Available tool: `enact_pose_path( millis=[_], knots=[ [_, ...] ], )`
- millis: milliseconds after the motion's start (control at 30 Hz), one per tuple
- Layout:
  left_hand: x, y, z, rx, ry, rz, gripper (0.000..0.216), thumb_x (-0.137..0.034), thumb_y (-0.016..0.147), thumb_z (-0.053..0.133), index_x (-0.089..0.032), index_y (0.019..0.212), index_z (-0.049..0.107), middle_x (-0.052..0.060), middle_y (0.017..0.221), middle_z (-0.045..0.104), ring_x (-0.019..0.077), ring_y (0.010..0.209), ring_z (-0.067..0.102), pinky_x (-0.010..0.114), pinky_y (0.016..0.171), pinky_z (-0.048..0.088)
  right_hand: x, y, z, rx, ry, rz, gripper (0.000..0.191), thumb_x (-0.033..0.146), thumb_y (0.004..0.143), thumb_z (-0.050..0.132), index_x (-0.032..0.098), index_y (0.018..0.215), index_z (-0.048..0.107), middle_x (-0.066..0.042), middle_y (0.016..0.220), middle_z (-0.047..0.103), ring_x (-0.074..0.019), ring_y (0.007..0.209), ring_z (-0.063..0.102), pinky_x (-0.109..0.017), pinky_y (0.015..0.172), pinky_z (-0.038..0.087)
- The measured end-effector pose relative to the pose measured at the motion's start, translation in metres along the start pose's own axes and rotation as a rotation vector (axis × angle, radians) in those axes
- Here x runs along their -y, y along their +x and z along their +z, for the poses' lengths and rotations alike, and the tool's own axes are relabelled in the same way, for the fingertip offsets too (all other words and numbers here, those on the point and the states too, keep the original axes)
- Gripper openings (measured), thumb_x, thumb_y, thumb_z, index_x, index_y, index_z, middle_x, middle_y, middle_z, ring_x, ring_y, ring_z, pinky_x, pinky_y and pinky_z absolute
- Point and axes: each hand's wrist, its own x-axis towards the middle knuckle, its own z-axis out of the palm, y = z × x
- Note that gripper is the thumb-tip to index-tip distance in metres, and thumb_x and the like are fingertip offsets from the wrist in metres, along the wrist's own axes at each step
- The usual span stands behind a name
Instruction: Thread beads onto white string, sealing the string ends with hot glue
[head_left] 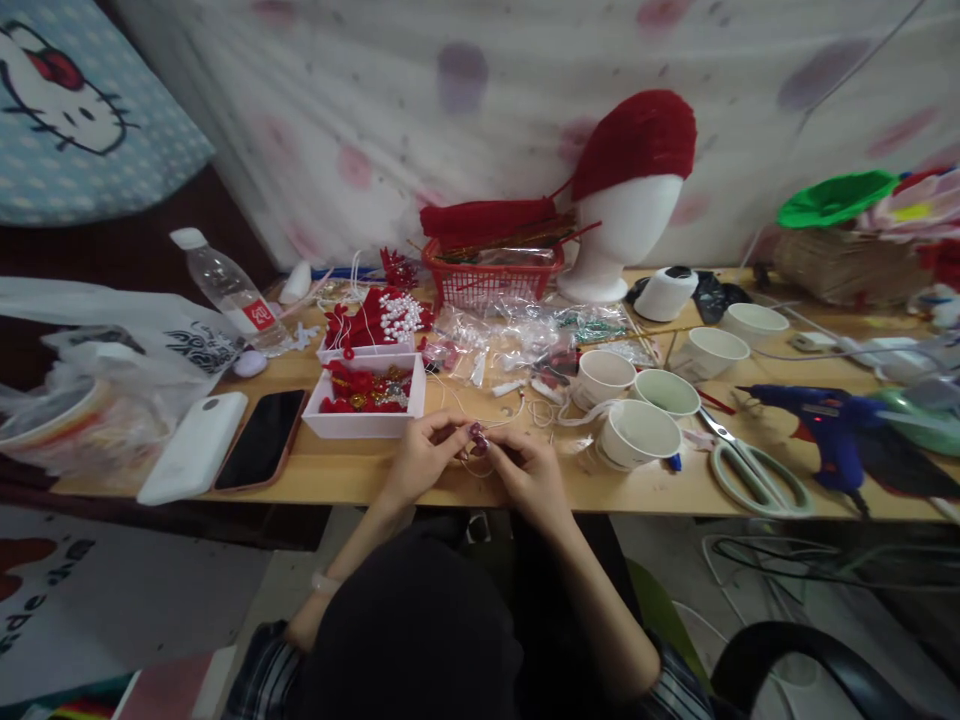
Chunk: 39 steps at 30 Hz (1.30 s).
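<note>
Above the table's front edge, my left hand [426, 455] and my right hand [531, 478] meet, fingertips pinched together. Between them is a small, shiny reddish-purple piece [478, 438], too small to name. A thin pale cord [474, 472] loops just below the fingers. Left of my left hand stands a white box [364, 426] holding red and gold ornaments. Pale thread [541, 412] lies on the table beyond my right hand, near several paper cups [639, 445].
A blue glue gun [829, 425] and scissors [757, 480] lie at right. Behind are a red basket [487, 282] and a white foam head [626, 235] with a red cap. A phone [261, 440], power bank [193, 448] and bottle [229, 285] are at left.
</note>
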Motion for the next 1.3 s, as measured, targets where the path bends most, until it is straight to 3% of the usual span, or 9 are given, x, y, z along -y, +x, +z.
enact_pose_path(
  millis=[500, 1000, 1133, 1300],
  knots=[
    [0.0, -0.005, 0.001, -0.065, 0.119, 0.003, 0.033, -0.047, 0.076, 0.072, -0.015, 0.082, 0.069, 0.002, 0.069, 0.07, 0.0121, 0.055, 0.06, 0.022, 0.054, 0.051, 0.009, -0.001, 0.001, 0.006, 0.059, 0.038, 0.021, 0.029, 0.089, 0.061, 0.02, 0.092, 0.079, -0.005, 0.079, 0.079, -0.0193, 0.072, 0.071, -0.027, 0.063, 0.054],
    [-0.001, -0.012, -0.002, -0.036, 0.213, 0.087, 0.01, -0.026, 0.087, 0.067, -0.02, 0.082, 0.073, 0.0, 0.081, 0.071, 0.0095, 0.062, 0.062, 0.018, 0.06, 0.051, 0.016, -0.001, -0.004, 0.064, 0.076, 0.026, 0.019, 0.02, 0.092, 0.059, 0.021, 0.091, 0.078, -0.002, 0.08, 0.077, -0.0152, 0.073, 0.069, -0.025, 0.069, 0.051],
    [-0.001, -0.014, -0.004, -0.024, 0.261, 0.158, 0.01, -0.02, 0.09, 0.064, -0.022, 0.084, 0.072, -0.001, 0.085, 0.073, 0.0092, 0.069, 0.065, 0.017, 0.063, 0.052, 0.016, -0.001, -0.005, 0.094, 0.075, 0.048, 0.017, 0.019, 0.092, 0.06, 0.022, 0.096, 0.076, -0.003, 0.085, 0.077, -0.0158, 0.077, 0.069, -0.027, 0.072, 0.051],
    [0.0, -0.015, -0.007, 0.008, 0.364, 0.273, 0.01, -0.016, 0.09, 0.064, -0.024, 0.089, 0.071, -0.001, 0.087, 0.075, 0.0118, 0.084, 0.069, 0.019, 0.072, 0.055, 0.016, -0.002, -0.009, 0.095, 0.013, 0.021, 0.02, 0.014, 0.092, 0.057, 0.022, 0.096, 0.075, -0.001, 0.077, 0.072, -0.0153, 0.07, 0.064, -0.027, 0.066, 0.047]
  ],
)
